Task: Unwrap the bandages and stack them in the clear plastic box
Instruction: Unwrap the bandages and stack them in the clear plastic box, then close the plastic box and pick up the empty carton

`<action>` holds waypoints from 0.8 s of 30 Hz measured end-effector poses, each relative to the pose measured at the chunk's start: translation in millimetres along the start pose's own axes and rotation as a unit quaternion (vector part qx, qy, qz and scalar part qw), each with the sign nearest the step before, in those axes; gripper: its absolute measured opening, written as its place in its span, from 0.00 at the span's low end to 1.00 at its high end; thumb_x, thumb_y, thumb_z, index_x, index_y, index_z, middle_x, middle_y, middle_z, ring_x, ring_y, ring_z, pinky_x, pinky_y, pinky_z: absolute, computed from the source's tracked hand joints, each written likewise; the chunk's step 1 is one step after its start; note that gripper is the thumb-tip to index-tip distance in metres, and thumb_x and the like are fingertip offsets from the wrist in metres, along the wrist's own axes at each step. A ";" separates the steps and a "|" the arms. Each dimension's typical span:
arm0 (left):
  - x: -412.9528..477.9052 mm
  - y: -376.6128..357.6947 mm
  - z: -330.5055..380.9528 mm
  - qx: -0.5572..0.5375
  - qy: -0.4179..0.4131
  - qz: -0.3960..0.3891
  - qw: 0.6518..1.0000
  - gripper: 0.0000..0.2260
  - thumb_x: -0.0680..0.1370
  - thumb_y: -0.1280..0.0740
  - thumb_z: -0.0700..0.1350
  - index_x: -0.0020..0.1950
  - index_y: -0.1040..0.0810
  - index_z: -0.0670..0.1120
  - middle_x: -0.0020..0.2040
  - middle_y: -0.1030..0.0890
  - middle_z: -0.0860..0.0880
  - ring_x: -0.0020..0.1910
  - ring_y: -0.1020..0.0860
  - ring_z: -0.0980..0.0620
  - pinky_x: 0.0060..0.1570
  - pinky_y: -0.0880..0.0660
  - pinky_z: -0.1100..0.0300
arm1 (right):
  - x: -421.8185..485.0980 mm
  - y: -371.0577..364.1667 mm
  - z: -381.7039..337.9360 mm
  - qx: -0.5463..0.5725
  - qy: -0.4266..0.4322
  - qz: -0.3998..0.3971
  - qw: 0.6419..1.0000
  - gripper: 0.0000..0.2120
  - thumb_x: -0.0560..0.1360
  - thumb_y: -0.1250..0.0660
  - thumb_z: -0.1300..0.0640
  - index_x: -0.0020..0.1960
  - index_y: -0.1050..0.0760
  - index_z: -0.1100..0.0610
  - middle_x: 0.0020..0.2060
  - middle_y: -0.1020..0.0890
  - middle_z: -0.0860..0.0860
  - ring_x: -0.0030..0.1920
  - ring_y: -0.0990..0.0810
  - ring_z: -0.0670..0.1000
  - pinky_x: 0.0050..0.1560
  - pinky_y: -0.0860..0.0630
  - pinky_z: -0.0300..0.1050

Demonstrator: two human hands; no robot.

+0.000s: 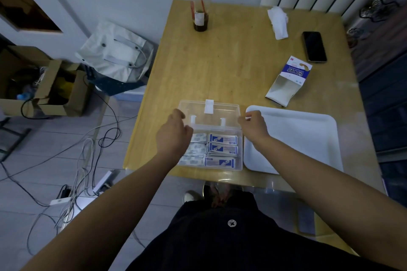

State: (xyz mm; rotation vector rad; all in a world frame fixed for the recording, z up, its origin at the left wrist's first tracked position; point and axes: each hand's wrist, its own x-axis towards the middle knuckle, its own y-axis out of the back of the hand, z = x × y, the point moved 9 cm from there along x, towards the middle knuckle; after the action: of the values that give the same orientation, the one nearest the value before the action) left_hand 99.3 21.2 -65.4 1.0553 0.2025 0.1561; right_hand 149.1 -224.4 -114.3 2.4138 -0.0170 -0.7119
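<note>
Head camera looks steeply down onto table (231, 61).

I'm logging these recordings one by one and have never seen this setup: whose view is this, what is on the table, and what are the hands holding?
There is no machine: a person works bare-handed, and the single picture comes from a camera worn on their head, looking down. On the yellowish wooden table stands a clear plastic box with small bandages in it. The left hand and right hand each grip an end of its raised clear lid. Beside the box lies a white rectangular tray; farther off are a torn bandage carton, a black phone, a crumpled white tissue and a clear cup with a red straw.
</note>
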 end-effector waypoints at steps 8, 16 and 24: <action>6.8 -21.2 -56.3 -0.198 0.231 -0.072 0.950 0.14 0.80 0.45 0.45 0.35 0.32 0.43 0.34 0.35 0.45 0.34 0.36 0.47 0.37 0.40 0.55 | 3.1 -25.3 26.2 0.190 -0.103 -0.097 0.971 0.10 0.74 0.38 0.70 0.48 0.21 0.60 0.40 0.20 0.55 0.34 0.25 0.50 0.33 0.31 0.40; -14.7 -22.9 -67.6 -0.458 0.346 -0.082 0.815 0.32 0.81 0.56 0.63 0.52 0.24 0.39 0.34 0.35 0.47 0.29 0.39 0.52 0.29 0.38 0.58 | -27.1 -1.3 6.9 0.337 0.020 -0.079 0.938 0.27 0.71 0.48 0.78 0.54 0.21 0.53 0.44 0.18 0.49 0.43 0.22 0.48 0.44 0.26 0.37; -44.4 -30.0 -81.0 -0.401 0.320 -0.134 0.848 0.35 0.75 0.46 0.70 0.62 0.24 0.42 0.49 0.23 0.45 0.42 0.30 0.48 0.39 0.36 0.55 | -52.4 -3.1 16.0 0.299 0.052 -0.096 0.948 0.18 0.78 0.47 0.69 0.51 0.21 0.54 0.46 0.18 0.49 0.45 0.22 0.47 0.46 0.26 0.37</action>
State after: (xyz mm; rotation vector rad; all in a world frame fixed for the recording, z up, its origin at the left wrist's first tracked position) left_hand 37.7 65.3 -126.3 0.0938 0.8127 0.3051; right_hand 95.9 -221.5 -101.1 3.0667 0.0533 -0.7429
